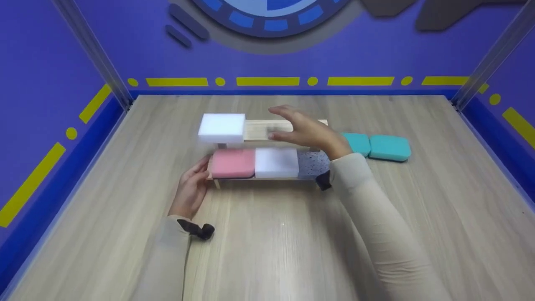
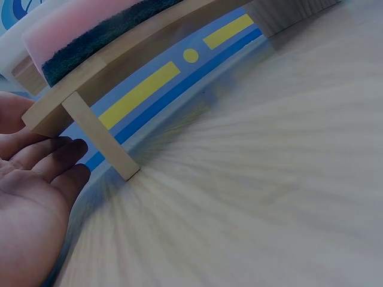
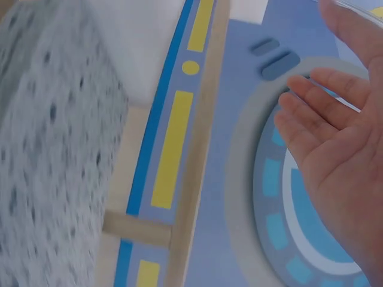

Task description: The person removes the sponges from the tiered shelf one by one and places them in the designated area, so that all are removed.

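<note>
A small two-tier wooden rack (image 1: 267, 130) stands mid-table. My left hand (image 1: 192, 188) holds the left end of its lower board (image 2: 57, 110), the other fingers curled beneath. Along the lower tier sit a pink sponge (image 1: 233, 163), a white sponge (image 1: 276, 162) and a grey speckled sponge (image 1: 312, 164), partly hidden by my right forearm. Another white sponge (image 1: 221, 126) lies at the left end of the upper tier. Over that tier's right part hovers my right hand (image 1: 307, 130), thumb and fingers spread apart, holding nothing.
Two turquoise sponges (image 1: 391, 147) lie side by side on the table to the right of the rack, one partly behind my right wrist. Blue panels (image 1: 271, 67) with yellow marks wall in the back and sides of the wood-grain table (image 1: 267, 251).
</note>
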The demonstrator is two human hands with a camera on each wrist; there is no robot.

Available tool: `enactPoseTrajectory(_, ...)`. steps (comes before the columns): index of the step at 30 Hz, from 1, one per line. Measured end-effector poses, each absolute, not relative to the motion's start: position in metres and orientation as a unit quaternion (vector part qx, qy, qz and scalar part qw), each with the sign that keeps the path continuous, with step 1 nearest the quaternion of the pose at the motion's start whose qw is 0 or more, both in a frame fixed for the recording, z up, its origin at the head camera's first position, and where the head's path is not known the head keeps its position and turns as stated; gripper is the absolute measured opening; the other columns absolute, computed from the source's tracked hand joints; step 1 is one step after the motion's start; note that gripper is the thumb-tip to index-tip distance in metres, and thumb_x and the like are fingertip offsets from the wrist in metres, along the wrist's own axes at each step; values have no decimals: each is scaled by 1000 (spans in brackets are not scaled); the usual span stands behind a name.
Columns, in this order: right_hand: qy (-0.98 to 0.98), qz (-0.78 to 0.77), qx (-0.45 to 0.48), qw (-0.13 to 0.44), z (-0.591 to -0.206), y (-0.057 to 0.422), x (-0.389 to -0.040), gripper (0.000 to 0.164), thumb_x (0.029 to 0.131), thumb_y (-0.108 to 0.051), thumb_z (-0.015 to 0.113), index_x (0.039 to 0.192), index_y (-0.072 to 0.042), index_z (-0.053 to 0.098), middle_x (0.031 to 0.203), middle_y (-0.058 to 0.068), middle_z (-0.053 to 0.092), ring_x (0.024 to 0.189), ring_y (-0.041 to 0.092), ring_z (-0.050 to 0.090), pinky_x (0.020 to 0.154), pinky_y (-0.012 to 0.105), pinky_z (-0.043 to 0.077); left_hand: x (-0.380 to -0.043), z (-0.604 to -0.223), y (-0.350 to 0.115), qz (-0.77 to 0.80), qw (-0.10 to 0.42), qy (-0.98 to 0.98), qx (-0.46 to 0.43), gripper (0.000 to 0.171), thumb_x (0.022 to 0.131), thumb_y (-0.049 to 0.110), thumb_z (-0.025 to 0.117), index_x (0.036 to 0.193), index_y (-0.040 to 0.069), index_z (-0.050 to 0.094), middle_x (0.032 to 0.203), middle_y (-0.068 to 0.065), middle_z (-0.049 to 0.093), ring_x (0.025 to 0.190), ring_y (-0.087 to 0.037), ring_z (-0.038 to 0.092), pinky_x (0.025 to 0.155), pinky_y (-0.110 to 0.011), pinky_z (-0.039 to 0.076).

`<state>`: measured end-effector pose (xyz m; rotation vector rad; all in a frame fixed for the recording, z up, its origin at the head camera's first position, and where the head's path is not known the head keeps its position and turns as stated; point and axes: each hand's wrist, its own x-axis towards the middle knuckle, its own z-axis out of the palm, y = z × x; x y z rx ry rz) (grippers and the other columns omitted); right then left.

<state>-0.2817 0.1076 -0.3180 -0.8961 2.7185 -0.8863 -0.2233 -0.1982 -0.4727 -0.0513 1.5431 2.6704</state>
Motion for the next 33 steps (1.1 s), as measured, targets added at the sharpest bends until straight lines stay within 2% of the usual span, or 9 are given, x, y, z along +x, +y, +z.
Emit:
enactPoseTrajectory(11, 895, -323, -302, 61, -327, 74, -285, 81, 87, -47, 65, 152, -17, 27, 159, 6, 25, 147, 23, 23, 120, 42, 23, -223, -471, -199, 866, 29, 498, -14, 58, 92, -12, 36, 147, -10, 20, 159, -19, 16, 148, -24, 14, 122, -33, 13)
enactPoseTrajectory(19, 893, -340, -288, 62, -332, 50, -287, 89, 84, -48, 69, 154, -21, 21, 161, 4, 18, 149, 22, 16, 121, 42, 20, -223, -471, -198, 866, 26, 499, -10, 57, 92, -12, 36, 147, -11, 19, 159, -21, 16, 148, -24, 15, 122, -32, 14)
enactPoseTrajectory(28, 888, -343, -299, 60, -337, 31, -290, 91, 82, -40, 74, 153, -13, 23, 161, 8, 19, 148, 25, 17, 122, 40, 19, -224, -471, -198, 864, 29, 503, -12, 57, 93, -11, 36, 147, -11, 20, 159, -20, 17, 148, -25, 17, 122, -33, 16)
enactPoseTrajectory(33, 893, -332, -298, 62, -340, 25, -292, 90, 84, -39, 72, 153, -12, 23, 160, 11, 20, 148, 25, 18, 122, 38, 18, -224, -471, -198, 867, 27, 498, -8, 57, 92, -12, 35, 147, -11, 19, 158, -22, 17, 147, -26, 17, 122, -34, 17)
